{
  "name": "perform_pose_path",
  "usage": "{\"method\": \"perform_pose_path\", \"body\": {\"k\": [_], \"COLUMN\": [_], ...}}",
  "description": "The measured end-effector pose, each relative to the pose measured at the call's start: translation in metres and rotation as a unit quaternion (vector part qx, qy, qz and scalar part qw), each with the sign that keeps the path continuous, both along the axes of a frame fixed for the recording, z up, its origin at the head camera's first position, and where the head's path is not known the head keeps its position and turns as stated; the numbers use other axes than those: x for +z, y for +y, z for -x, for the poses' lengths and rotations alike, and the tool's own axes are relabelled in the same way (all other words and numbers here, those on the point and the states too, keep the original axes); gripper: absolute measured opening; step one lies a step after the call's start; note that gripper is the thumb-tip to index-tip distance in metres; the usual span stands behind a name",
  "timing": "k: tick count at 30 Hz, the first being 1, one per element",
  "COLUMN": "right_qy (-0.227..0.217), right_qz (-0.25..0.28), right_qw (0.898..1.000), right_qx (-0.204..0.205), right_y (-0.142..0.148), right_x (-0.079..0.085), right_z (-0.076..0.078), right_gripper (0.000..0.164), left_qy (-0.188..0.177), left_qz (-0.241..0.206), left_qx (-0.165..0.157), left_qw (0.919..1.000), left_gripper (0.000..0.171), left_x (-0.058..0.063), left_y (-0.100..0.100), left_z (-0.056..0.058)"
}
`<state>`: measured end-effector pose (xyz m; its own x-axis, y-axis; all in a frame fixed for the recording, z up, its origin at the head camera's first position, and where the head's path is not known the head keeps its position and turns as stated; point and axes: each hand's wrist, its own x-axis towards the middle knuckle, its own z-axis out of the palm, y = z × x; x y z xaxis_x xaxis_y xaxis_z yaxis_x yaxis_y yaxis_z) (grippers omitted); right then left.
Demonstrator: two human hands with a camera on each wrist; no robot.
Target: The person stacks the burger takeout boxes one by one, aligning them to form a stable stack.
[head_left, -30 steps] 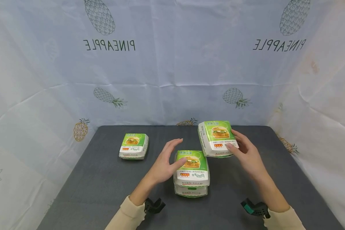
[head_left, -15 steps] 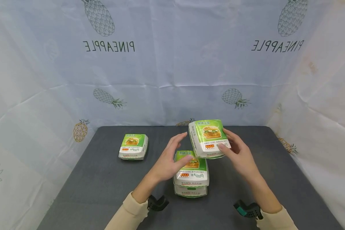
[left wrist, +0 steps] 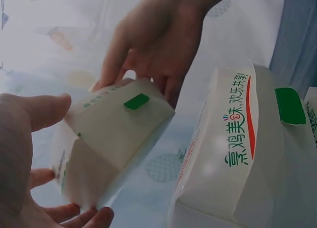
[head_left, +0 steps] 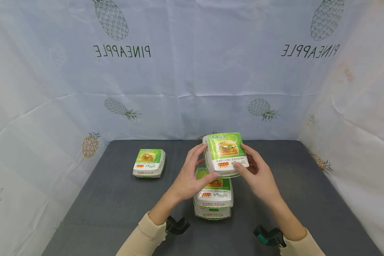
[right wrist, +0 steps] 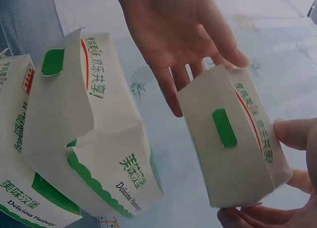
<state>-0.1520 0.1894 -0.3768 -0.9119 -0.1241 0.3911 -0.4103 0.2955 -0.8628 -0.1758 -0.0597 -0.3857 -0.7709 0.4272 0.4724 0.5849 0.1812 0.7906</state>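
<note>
- Where the dark grey table [head_left: 121,220] comes nearest the person, I see a left cream sleeve [head_left: 144,236] and a right cream sleeve [head_left: 302,247].
- Just past them, mid-table, a lower hamburger box [head_left: 212,214] bears an upper hamburger box [head_left: 216,199], its green-and-white lid facing up.
- The left hand [head_left: 188,182] is spread, thumb well away from its fingers, at the left side of a held hamburger box [head_left: 226,151]; I can't tell whether its fingertips press the wall.
- The right hand [head_left: 259,177] pinches that same box at its right side, thumb on the lid's near corner, fingers along the right wall.
- As for the held hamburger box, it hangs slightly tilted in the air, burger picture up, hiding the far part of the upper hamburger box from the head view; the wrist views show a gap between the two.
- Farther off to the left, a lone hamburger box [head_left: 148,163] sits flat on the table, well apart from the others.
- Behind the table hangs a pale cloth backdrop [head_left: 192,64] printed with pineapples, the word PINEAPPLE reading backwards.
</note>
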Motion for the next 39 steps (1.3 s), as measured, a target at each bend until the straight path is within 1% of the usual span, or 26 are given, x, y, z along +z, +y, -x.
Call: {"method": "perform_pose_path", "body": {"k": [6,10,13,17,20,25,27,32,39], "right_qy": [0.027,0.042,0.045,0.043,0.038,0.025,0.019,0.003,-0.009], "right_qz": [-0.015,-0.008,-0.001,0.017,0.034,0.061,0.072,0.072,0.069], "right_qw": [0.999,0.998,0.998,0.996,0.994,0.989,0.987,0.987,0.986], "right_qx": [0.023,0.038,0.049,0.074,0.098,0.134,0.143,0.143,0.149], "right_y": [-0.004,-0.005,-0.005,-0.005,-0.005,-0.005,-0.004,-0.002,0.000], "right_x": [-0.003,-0.003,-0.003,-0.002,-0.001,-0.002,-0.003,-0.007,-0.014], "right_z": [-0.005,-0.006,-0.005,-0.005,-0.005,-0.004,-0.004,-0.004,-0.007], "right_gripper": [0.071,0.072,0.072,0.071,0.070,0.068,0.068,0.065,0.063], "left_qy": [-0.007,-0.015,-0.024,-0.040,-0.050,-0.054,-0.054,-0.050,-0.056], "left_qz": [-0.026,-0.041,-0.043,-0.044,-0.044,-0.040,-0.044,-0.057,-0.062], "left_qx": [0.014,0.003,-0.007,-0.015,-0.014,-0.014,-0.021,-0.034,-0.035], "left_qw": [0.9995,0.9990,0.9988,0.9981,0.9977,0.9976,0.9974,0.9965,0.9959], "left_gripper": [0.080,0.077,0.076,0.074,0.072,0.071,0.069,0.064,0.063], "left_x": [0.000,0.000,-0.002,-0.004,-0.005,-0.005,-0.005,-0.006,-0.011], "left_y": [-0.009,-0.017,-0.022,-0.027,-0.030,-0.033,-0.033,-0.034,-0.035], "left_z": [0.000,-0.001,-0.001,-0.001,-0.003,-0.006,-0.007,-0.008,-0.011]}}
